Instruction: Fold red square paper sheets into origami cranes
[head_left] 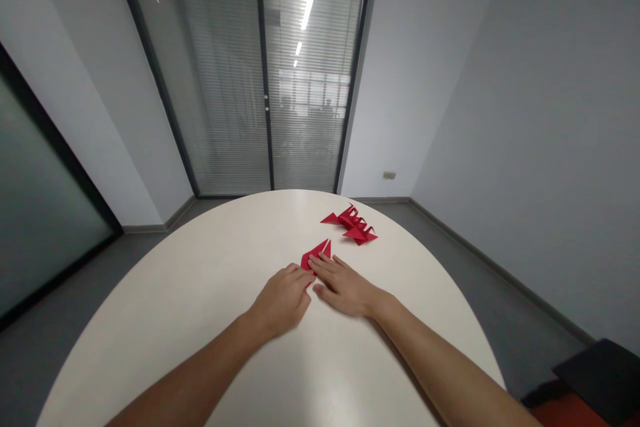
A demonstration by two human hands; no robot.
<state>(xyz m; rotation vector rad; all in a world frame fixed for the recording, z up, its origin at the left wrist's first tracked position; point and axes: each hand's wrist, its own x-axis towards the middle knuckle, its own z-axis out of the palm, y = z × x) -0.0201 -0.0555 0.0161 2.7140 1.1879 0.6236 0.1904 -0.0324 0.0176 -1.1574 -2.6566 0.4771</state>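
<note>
A piece of folded red paper [311, 256] lies on the round white table in front of me, with two narrow points facing away from me. My right hand [346, 285] rests over it, fingers stretched out flat and pressing on its right part. At the near left edge of the paper is my left hand [283, 299], its fingers bent and closed on that edge. The two hands almost meet, and they hide the near part of the paper. Beyond them to the right sits a close group of several red paper cranes [356, 225].
The white table [200, 293] has a curved far edge. Behind it stands a glass partition with blinds [225, 113], beside a pale wall [400, 80] with a socket [389, 175]. A black and orange chair [595, 380] is at the lower right.
</note>
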